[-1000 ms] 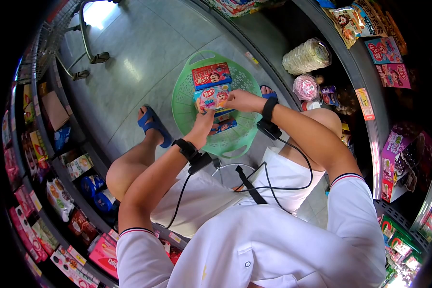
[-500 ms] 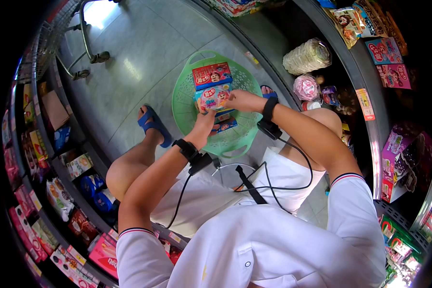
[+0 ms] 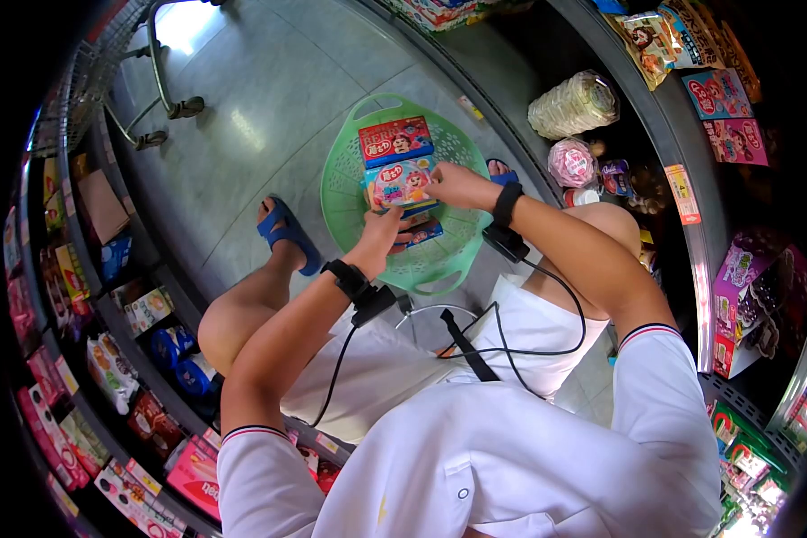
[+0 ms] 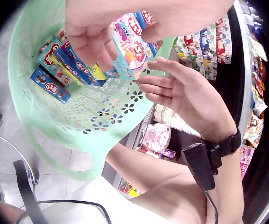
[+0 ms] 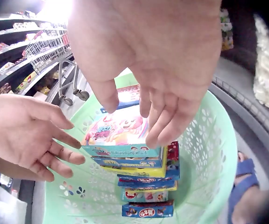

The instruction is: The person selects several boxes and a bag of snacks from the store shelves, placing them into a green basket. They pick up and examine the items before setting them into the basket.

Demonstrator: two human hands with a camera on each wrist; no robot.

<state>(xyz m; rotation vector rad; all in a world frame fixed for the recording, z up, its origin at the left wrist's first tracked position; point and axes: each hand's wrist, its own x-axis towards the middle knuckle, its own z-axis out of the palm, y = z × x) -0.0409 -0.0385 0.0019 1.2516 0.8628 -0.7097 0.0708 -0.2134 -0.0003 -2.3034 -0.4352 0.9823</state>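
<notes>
Here's the light-blue box [image 3: 401, 182] atop others in the basket [image 3: 339, 184]. The left hand [image 3: 378, 239] is open at one corner; the right hand [image 3: 463, 188], also open, is at the opposite side. Light, even guidance should keep it square.

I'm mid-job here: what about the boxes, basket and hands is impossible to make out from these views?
- Small print on the red box: too small, head view.
- Basket floor under the boxes: hidden by them in all views.
- Right hand contact with the pale blue box: unclear in the right wrist view, where fingers cover its edge.
- Left hand: wrist side cut off by the left wrist view's top edge.
</notes>
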